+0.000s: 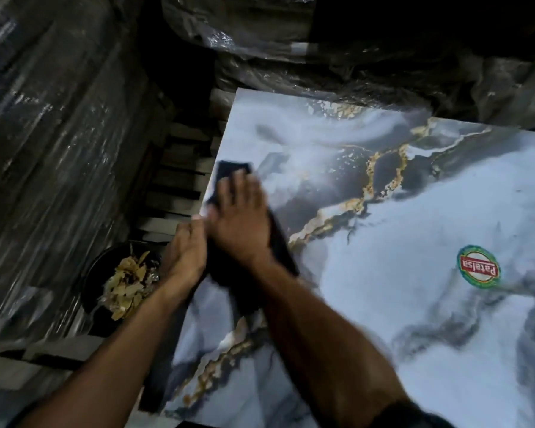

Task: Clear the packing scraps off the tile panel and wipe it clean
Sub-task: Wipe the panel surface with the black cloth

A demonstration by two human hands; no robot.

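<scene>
Near the tile panel's [399,304] left edge, right hand [241,223] presses flat, fingers spread, on a dark cloth [283,248]; left hand [186,251] grips the edge, closure unclear. Scraps [127,279] sit in a bowl [91,288] below. Risk: cloth slides off the edge.

Right hand [241,223] flat, left hand [186,251] alongside.
</scene>
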